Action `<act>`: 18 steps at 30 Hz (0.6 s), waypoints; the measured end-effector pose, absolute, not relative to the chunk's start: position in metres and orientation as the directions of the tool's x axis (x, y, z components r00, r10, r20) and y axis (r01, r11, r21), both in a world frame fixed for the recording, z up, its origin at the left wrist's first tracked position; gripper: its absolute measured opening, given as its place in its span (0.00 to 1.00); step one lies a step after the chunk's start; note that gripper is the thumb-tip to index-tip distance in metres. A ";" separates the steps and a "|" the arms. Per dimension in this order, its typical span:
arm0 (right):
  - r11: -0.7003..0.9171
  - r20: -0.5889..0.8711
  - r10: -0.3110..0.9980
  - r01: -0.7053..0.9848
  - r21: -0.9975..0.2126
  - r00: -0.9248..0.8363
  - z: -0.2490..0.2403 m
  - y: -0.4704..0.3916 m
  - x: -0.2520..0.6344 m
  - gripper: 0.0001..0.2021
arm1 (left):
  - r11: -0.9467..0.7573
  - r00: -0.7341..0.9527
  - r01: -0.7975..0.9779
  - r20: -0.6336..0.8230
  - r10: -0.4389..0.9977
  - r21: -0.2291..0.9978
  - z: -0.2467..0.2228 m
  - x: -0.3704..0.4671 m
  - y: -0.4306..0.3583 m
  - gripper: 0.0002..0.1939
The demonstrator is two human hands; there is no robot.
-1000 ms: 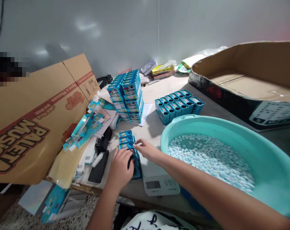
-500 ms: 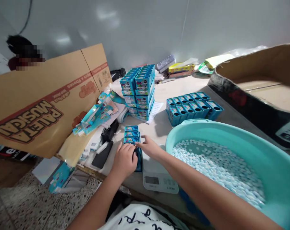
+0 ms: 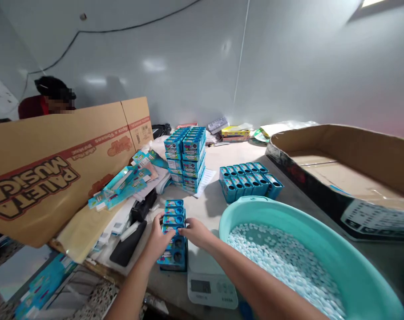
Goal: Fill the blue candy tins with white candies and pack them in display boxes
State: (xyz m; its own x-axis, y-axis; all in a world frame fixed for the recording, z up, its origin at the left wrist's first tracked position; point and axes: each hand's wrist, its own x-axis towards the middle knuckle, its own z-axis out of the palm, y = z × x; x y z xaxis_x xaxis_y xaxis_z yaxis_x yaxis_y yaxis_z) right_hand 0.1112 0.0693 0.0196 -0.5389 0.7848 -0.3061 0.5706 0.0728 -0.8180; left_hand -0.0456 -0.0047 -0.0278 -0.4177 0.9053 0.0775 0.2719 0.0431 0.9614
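Note:
A short row of small blue candy boxes point(image 3: 174, 255) with round windows stands near the table's front edge. My left hand point(image 3: 158, 238) grips a box in the middle of the row from the left, its thumb lying over the top. From the other side my right hand point(image 3: 197, 232) holds the same part of the row, fingertips pressed to the box's right edge. To the right of the row is a white digital scale point(image 3: 212, 284), partly under my right forearm. A turquoise tub point(image 3: 255, 205) of pale blue and white candies point(image 3: 282, 262) stands farther right.
Stacked blue boxes point(image 3: 192, 155) rise at the back, with another group of boxes point(image 3: 245, 182) behind the tub. A large cardboard sheet point(image 3: 98, 146) leans at left near flattened packaging point(image 3: 122, 186) and a black phone-like slab point(image 3: 128, 244). An open carton point(image 3: 322, 191) lies right. A person point(image 3: 38, 104) is behind the cardboard.
The view has tilted up, showing more wall. My left hand has shifted from on top of the row to its left side, uncovering the nearer boxes. My right hand stays at the right side.

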 end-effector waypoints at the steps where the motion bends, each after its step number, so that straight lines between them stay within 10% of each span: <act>1: 0.061 -0.314 0.786 0.573 -0.817 -0.532 0.018 0.069 0.110 0.07 | 0.051 -0.430 0.233 0.056 0.901 0.971 -0.029 -0.046 -0.002 0.36; 14: 0.056 -0.342 0.800 0.629 -0.776 -0.493 0.010 0.069 0.103 0.10 | 0.275 -0.390 0.152 -0.198 0.899 0.949 -0.022 -0.051 0.012 0.40; 18: 0.074 -0.231 0.849 0.540 -0.839 -0.475 0.007 0.063 0.106 0.21 | 0.174 -0.418 0.307 -0.032 0.908 0.936 -0.018 -0.050 0.003 0.42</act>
